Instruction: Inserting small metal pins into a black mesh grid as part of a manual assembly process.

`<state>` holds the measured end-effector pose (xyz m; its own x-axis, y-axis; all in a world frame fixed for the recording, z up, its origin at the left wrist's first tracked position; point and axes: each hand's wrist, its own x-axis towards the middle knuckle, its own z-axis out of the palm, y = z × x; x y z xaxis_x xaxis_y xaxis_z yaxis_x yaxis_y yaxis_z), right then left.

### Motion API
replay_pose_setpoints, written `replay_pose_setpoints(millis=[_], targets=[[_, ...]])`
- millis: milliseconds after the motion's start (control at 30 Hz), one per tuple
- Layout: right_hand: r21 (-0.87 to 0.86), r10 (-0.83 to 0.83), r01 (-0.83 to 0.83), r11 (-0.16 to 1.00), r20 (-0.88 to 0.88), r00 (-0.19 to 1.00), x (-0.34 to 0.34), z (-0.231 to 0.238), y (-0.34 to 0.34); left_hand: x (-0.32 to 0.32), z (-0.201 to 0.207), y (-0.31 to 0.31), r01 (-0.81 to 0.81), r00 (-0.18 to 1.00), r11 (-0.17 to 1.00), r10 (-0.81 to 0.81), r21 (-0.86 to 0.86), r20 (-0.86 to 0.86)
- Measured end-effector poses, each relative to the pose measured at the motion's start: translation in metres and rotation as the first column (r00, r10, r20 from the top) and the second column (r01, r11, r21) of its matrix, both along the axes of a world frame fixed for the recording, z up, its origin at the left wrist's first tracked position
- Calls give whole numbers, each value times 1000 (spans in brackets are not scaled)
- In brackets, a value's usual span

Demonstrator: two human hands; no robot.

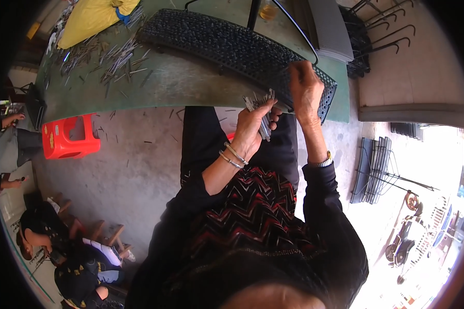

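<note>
One long black perforated metal panel (211,46) lies slantwise across the far-to-right part of the green tabletop (175,85), its right end near the tabletop's right edge, dark rods rising from it. Left hand (249,126) clamped on a bundle of thin grey strips (265,130), held at the tabletop's near edge, just beside the panel, strip ends poking out above and below the fist. Right hand (307,95) at the panel's right end, fingers curled down; cannot tell if anything is pinched. Hands apart, near each other. More loose thin grey strips (121,62) scattered over the tabletop's left side, next to a yellow sack (90,20) with a blue tie (123,16). Stack of flat grey sheets (331,31) right of the panel; black hooked rods (389,33) beyond. Red plastic stool (56,141) on the grey concrete floor (129,180), left. Other people (82,273) seated lower left.
</note>
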<state>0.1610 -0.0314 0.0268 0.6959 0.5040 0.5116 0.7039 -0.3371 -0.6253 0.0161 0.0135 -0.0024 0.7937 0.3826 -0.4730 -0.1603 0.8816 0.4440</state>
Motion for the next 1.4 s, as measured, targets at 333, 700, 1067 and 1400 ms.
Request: replay_pose_setpoints(millis=[333,700,1067,1400], targets=[[-219,46,-55,974,-48,998,-18,13,-12,-3,2,2,-22,999,999,23,38,-43],[-117,237,-329,937,-478,846,-16,27,-27,-2,-2,2,-12,1000,998,13,60,-10],[-61,59,-53,997,92,994,-9,4,5,-5,-2,1,-14,1000,1000,13,-25,-14],[-330,97,-44,943,146,984,-16,0,3,-7,-7,2,-35,999,999,35,-2,25]])
